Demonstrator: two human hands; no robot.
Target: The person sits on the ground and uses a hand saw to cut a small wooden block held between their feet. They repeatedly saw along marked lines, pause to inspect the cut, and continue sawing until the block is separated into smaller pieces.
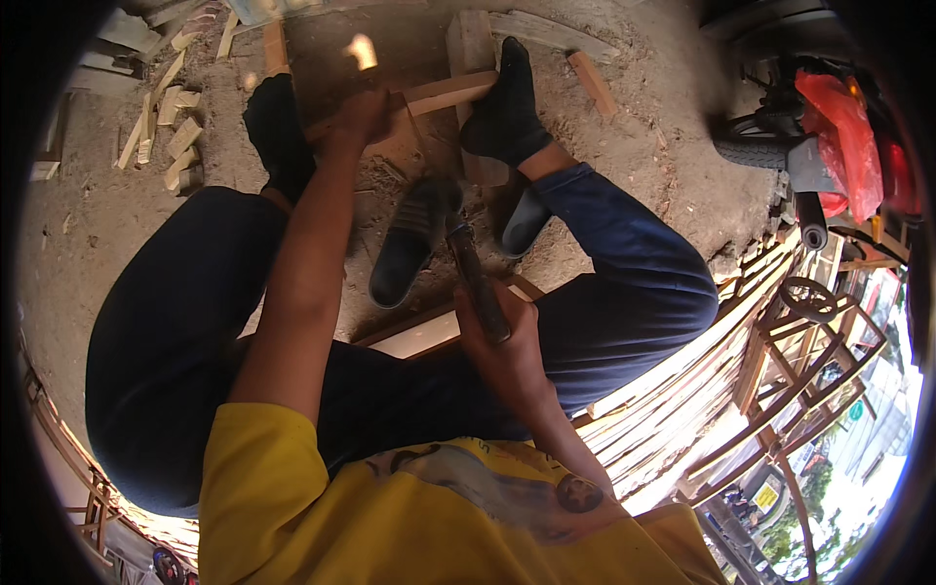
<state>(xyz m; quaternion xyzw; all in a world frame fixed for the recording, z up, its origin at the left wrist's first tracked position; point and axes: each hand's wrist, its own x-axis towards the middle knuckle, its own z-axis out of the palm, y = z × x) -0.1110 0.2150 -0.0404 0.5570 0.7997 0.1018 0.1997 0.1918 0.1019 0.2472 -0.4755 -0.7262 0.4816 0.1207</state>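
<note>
My right hand (pixel 509 336) is wrapped round the dark handle of a long hand tool (pixel 472 268). A thin, faint blade seems to run from it toward the wood; its exact kind is hard to make out. My left hand (pixel 367 117) grips a pale wooden strip (pixel 450 92), close to the tool's far end. The strip lies crosswise between my feet. My right foot (pixel 502 112), in a black sock, presses against the strip's right end, and my left foot (pixel 278 127) rests near its other side.
A dark slipper (pixel 405 249) and another slipper (pixel 526 222) lie on the dirt ground between my legs. Wood offcuts (pixel 183 138) are scattered at the far left, a short block (pixel 592 83) at the far right. A motorbike with a red plastic bag (pixel 838 136) stands at right.
</note>
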